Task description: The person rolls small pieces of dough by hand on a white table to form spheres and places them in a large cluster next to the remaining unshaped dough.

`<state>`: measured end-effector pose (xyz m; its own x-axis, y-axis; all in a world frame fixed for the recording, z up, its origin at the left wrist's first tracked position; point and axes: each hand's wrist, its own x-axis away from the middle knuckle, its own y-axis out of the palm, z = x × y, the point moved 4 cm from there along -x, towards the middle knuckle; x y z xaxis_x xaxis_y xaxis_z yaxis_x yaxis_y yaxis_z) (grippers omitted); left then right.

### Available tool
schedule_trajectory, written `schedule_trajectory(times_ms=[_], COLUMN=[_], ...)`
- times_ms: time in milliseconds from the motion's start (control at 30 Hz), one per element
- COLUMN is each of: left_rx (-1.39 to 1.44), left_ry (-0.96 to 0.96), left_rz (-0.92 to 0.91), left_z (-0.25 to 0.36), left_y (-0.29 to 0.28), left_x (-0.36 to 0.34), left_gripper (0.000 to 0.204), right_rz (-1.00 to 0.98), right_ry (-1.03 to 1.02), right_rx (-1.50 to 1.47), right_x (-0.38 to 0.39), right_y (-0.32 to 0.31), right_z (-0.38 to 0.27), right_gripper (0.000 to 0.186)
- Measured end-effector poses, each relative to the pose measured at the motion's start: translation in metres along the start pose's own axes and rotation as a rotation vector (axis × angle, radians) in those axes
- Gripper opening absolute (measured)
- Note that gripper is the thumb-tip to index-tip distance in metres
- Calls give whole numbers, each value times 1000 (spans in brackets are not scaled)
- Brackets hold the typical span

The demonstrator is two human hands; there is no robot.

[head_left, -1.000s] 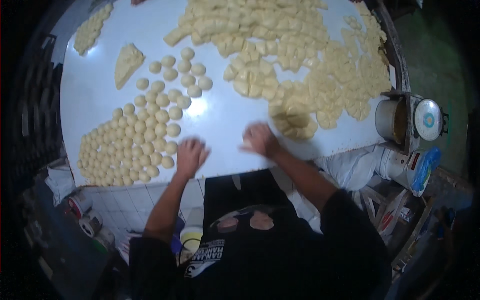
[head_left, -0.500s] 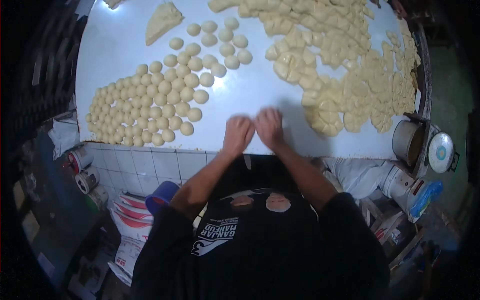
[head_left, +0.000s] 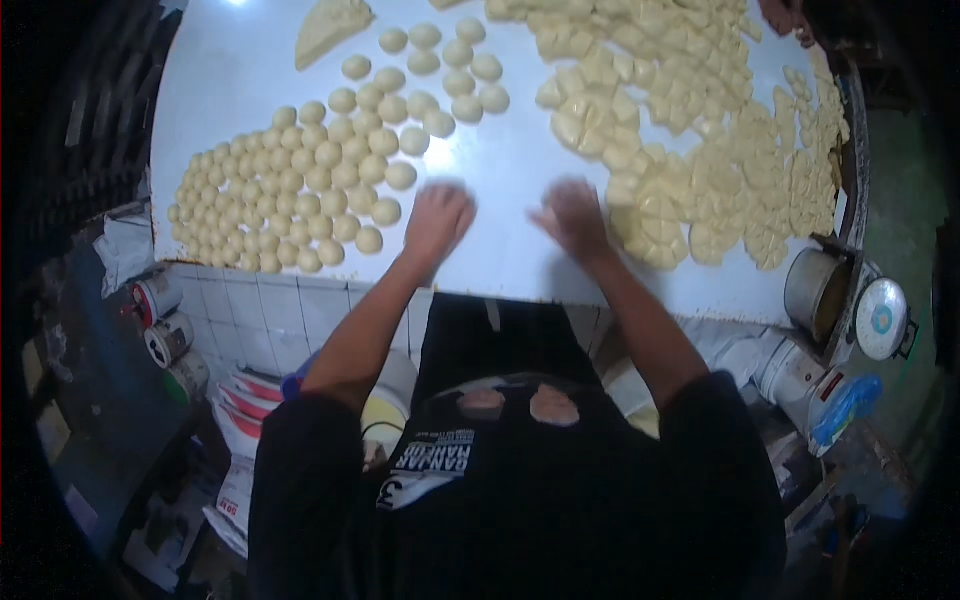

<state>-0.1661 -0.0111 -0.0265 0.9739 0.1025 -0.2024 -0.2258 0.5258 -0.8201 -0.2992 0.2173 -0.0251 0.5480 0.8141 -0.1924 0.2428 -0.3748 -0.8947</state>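
My left hand [head_left: 438, 222] is over the white tabletop [head_left: 500, 265], just right of many smooth round dough balls [head_left: 330, 153] packed in rows. Its fingers point forward and are smeared by motion, so whatever lies under the palm is hidden. Further right, my right hand [head_left: 576, 218] hovers by the edge of a broad spread of cut, lumpy dough pieces [head_left: 660, 215]. Its thumb sticks out toward the left; the other fingers are blurred. A wide gap separates the two hands.
A larger dough slab [head_left: 330, 30] lies at the far left. Another person's hand [head_left: 782, 18] shows at the far right corner. Right of the table are a metal pot [head_left: 815, 285] and a round lid [head_left: 882, 318]. Buckets [head_left: 170, 340] and sacks [head_left: 240, 420] stand below on the left.
My hands were close together at the table's front edge. They have parted, the left toward the dough balls and the right toward the cut dough. The view has shifted slightly.
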Motion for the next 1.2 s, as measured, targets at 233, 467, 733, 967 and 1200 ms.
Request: schedule_trajectory(times_ms=[233, 467, 733, 967, 1200], left_rx=[200, 117, 70, -78, 161], left_ry=[159, -128, -263, -277, -24], left_rz=[50, 124, 237, 124, -11], left_z=[13, 57, 55, 16, 26], left_y=[7, 35, 21, 2, -5], left_x=[44, 16, -27, 5, 45], left_gripper=[14, 18, 19, 16, 35], right_rz=[-21, 82, 198, 47, 0], right_ry=[-242, 147, 169, -32, 111], right_rx=[-186, -94, -43, -8, -147], right_x=[46, 20, -9, -4, 72], right_y=[1, 28, 12, -8, -17], right_z=[-12, -30, -12, 3, -15], right_gripper=[31, 33, 28, 28, 55])
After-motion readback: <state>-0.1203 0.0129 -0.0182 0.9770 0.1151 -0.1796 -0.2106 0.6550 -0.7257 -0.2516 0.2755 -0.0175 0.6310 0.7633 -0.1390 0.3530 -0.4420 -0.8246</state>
